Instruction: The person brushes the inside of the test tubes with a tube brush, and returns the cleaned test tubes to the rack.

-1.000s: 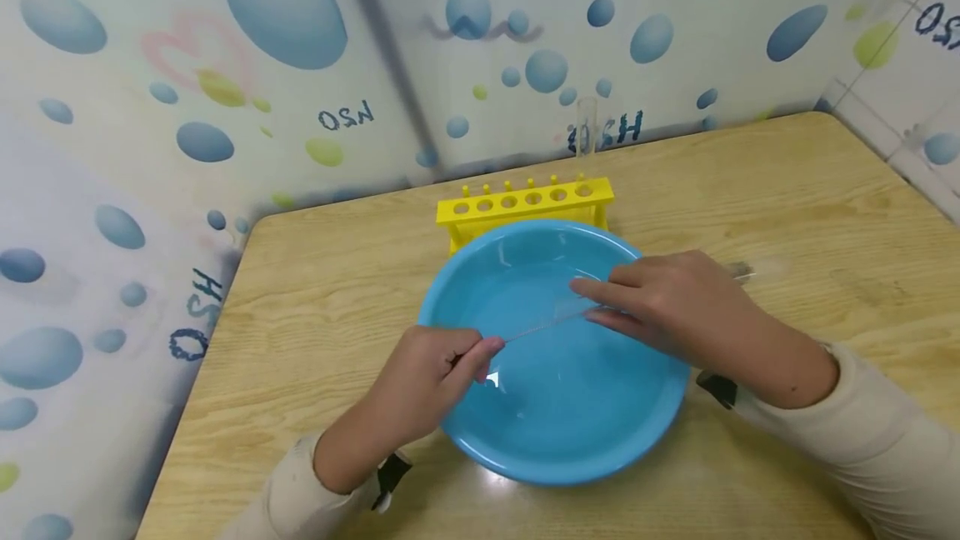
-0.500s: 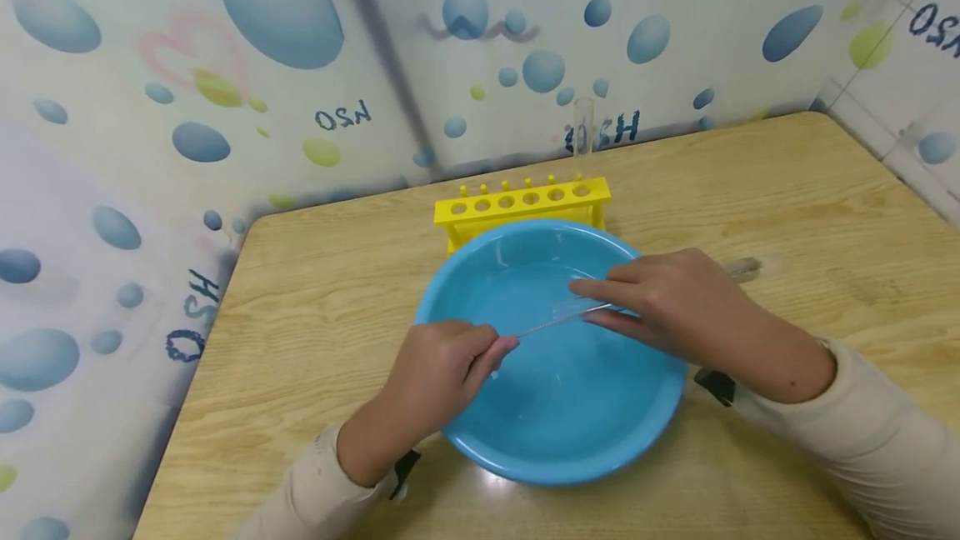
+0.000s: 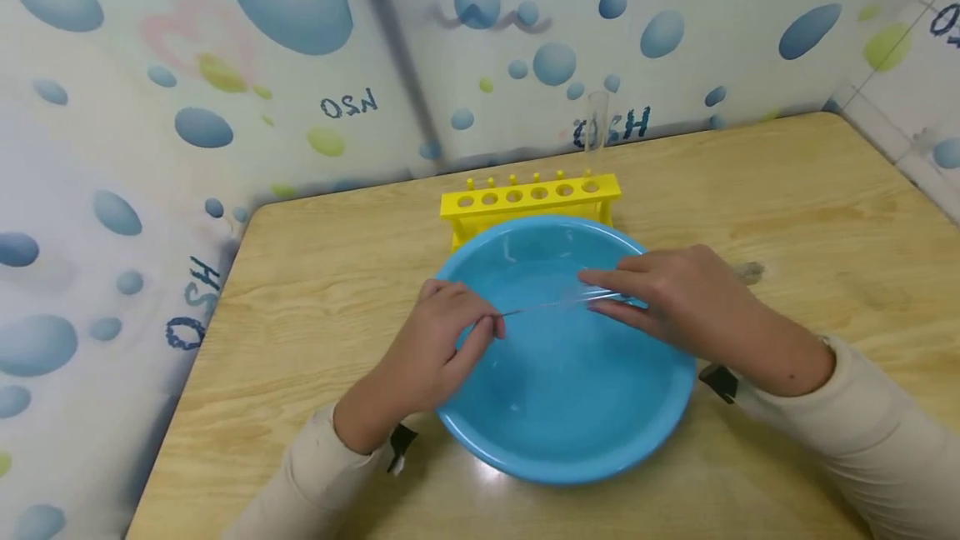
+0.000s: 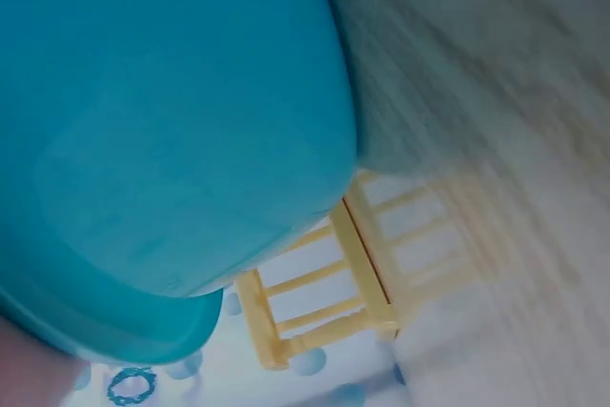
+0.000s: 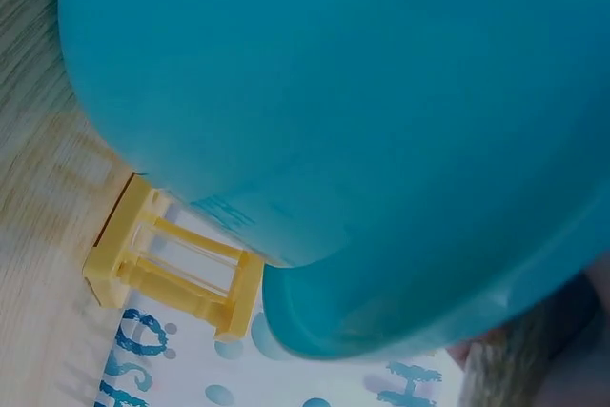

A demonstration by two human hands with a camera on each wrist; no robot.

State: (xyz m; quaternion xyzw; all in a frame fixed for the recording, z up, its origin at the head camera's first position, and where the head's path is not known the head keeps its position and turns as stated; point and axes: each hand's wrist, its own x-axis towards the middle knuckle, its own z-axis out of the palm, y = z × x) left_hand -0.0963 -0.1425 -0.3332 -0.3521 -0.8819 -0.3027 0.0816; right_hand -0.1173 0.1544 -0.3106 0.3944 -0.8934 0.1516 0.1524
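Over a blue basin (image 3: 562,473), my left hand (image 3: 438,340) pinches the thin twisted wire handle (image 3: 540,305) of a test tube brush. My right hand (image 3: 678,298) holds a clear test tube (image 3: 588,296) whose mouth points left, towards the left hand. The wire runs into the tube, and the brush's bristles (image 3: 748,272) show beyond the right hand, near the tube's other end. Much of the tube is hidden by that hand. In the right wrist view, blurred bristles (image 5: 510,359) appear at the lower right, beside the hand.
Behind the basin stands a yellow test tube rack (image 3: 532,198), with an upright clear tube (image 3: 597,119) at its right end. The wooden table (image 3: 322,298) meets a patterned wall (image 3: 405,40) at the back.
The left hand first shifts right, then up and slightly left with the wire. The bristles slide further right, then stay near there. The right hand keeps its place, still gripping the test tube.
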